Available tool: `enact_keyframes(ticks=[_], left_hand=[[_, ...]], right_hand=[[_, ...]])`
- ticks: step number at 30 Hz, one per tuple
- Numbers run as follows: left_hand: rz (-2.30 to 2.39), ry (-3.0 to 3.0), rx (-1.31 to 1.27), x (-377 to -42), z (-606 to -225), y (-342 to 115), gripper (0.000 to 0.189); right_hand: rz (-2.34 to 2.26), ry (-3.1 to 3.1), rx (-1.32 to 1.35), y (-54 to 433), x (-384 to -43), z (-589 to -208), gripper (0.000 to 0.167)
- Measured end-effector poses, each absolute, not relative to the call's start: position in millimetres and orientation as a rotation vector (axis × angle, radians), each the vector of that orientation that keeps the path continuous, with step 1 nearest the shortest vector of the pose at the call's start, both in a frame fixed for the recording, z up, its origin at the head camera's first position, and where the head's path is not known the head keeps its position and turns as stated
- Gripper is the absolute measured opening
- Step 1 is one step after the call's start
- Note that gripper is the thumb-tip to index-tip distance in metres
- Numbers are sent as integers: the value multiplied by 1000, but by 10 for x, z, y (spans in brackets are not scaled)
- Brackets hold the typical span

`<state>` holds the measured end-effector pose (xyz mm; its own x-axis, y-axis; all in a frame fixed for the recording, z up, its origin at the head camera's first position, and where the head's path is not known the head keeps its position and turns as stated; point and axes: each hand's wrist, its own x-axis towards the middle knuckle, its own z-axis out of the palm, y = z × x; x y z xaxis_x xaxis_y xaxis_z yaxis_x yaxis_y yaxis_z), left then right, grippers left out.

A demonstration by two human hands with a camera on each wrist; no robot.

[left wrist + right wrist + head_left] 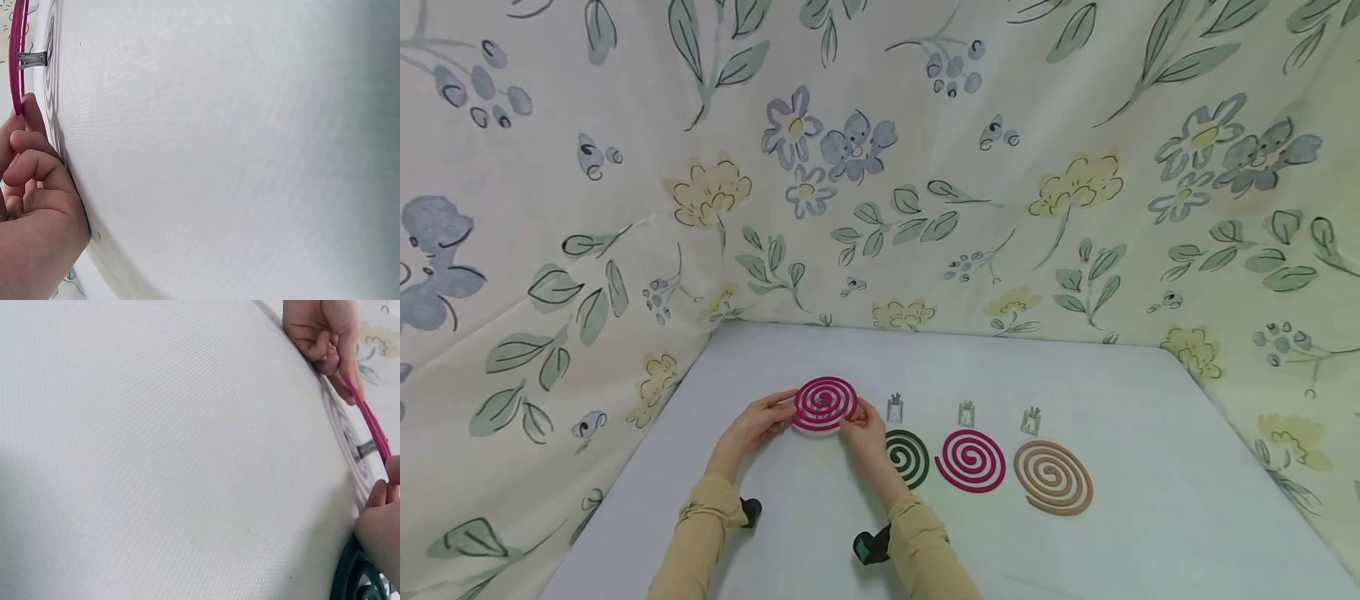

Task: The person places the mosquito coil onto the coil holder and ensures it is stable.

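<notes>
A magenta spiral coil, like a mosquito coil (825,403), lies flat between my two hands, raised above the table. My left hand (762,423) pinches its left rim between thumb and fingers. On the right rim, my right hand (867,432) pinches it too. Beneath the coil stands a small grey metal stand (34,59), its top meeting the coil in the left wrist view. The right wrist view shows the magenta coil (374,428) edge-on, slightly tilted, over the same stand (366,448).
Right of my hands lie a dark green coil (912,458), partly behind my right forearm, a second magenta coil (972,461) and a tan coil (1054,477). Behind them sit three small metal stands, the nearest (895,407) beside my right hand. Floral cloth (925,167) hangs behind the white table (1187,500).
</notes>
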<state>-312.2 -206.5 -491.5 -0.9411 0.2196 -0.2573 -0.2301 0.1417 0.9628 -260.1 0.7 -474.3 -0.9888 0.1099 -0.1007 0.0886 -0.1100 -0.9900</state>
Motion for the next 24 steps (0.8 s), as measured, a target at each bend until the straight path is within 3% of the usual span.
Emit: enact_keyframes(ticks=[9,24], left_hand=[[1793,2130,-118,-3158,-4908,-2019,54],[1800,2133,-113,-3158,-4916,-2018,52]], right_hand=[[2280,-2100,-236,-19,-2764,-5022,57],[2287,-2078,-233,-21,-2768,-5037,57]])
